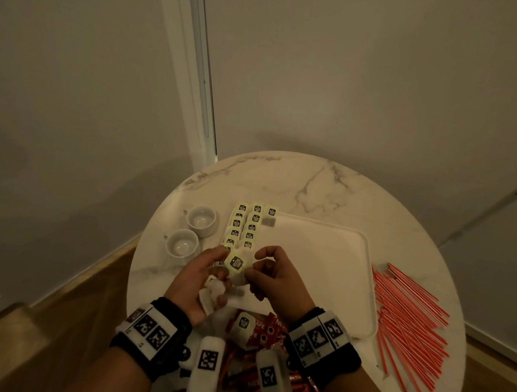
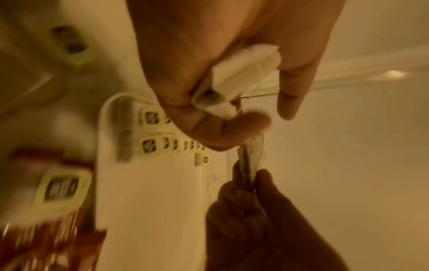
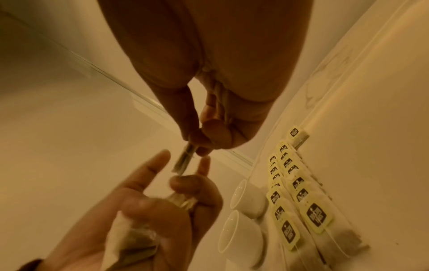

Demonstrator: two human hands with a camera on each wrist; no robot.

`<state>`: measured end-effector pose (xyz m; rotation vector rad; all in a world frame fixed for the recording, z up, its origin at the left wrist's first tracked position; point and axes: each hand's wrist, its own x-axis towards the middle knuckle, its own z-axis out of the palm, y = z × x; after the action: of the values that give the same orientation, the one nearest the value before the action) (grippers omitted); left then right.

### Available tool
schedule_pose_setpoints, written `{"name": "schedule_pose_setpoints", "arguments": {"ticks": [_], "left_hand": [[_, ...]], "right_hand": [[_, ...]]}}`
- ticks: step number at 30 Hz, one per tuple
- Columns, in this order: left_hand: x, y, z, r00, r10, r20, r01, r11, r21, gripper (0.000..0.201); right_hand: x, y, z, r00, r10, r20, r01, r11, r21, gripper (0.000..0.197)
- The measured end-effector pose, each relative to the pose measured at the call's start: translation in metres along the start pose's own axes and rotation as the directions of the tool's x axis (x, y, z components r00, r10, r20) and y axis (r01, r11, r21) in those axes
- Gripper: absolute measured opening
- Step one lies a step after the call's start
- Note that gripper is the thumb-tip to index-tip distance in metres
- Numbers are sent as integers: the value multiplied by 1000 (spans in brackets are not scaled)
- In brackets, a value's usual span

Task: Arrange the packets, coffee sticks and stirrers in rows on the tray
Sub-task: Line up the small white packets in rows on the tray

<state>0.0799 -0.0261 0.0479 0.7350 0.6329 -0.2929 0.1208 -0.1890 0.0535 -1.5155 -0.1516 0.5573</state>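
Low centre of the head view: the right hand [image 1: 271,276] pinches one tea-bag packet [image 1: 236,263] by its edge, held above the tray's near-left corner. The left hand [image 1: 202,279] curls around a few more packets [image 1: 213,293], thumb and forefinger spread by the pinched one. Two overlapping rows of packets [image 1: 244,230] line the white tray [image 1: 323,261] along its left side. Red stirrers [image 1: 407,325] fan out at right; coffee sticks [image 1: 260,330] lie at bottom centre.

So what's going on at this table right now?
A person is laying tea bags in rows on a white tray. Two rows run along the tray's left side, and one bag starts a third. The right hand pinches a tea bag above the tray, next to the left hand, which holds more bags. Coffee sticks and red stirrers lie on the table, off the tray. Two cups stand left of it.
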Motion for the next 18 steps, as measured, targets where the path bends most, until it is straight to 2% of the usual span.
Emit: {"name": "schedule_pose_setpoints", "arguments": {"ticks": [4, 6, 9, 13, 15, 18], "left_hand": [[-6, 0, 5, 966, 253, -55, -231, 938, 260, 20], [-8, 3, 6, 940, 334, -62, -293, 889, 352, 8], [-14, 8, 7, 932, 361, -26, -301, 815, 495, 15], [-22, 16, 11, 910, 409, 66, -335, 634, 697, 10], [-23, 19, 10, 908, 410, 83, -343, 615, 710, 9], [-26, 22, 10, 910, 408, 73, -341, 636, 692, 8]], "right_hand": [[-2, -2, -2, 999, -42, -5, 42, 996, -77, 17], [-3, -5, -3, 997, -77, 13, 78, 987, -138, 14], [-5, -11, -4, 992, -127, 16, 128, 977, -171, 15], [-6, -13, -2, 982, -185, -32, 175, 965, -197, 8], [-7, -14, 0, 976, -211, -46, 198, 960, -200, 6], [-9, -16, 3, 975, -216, -52, 194, 942, -273, 8]]}}
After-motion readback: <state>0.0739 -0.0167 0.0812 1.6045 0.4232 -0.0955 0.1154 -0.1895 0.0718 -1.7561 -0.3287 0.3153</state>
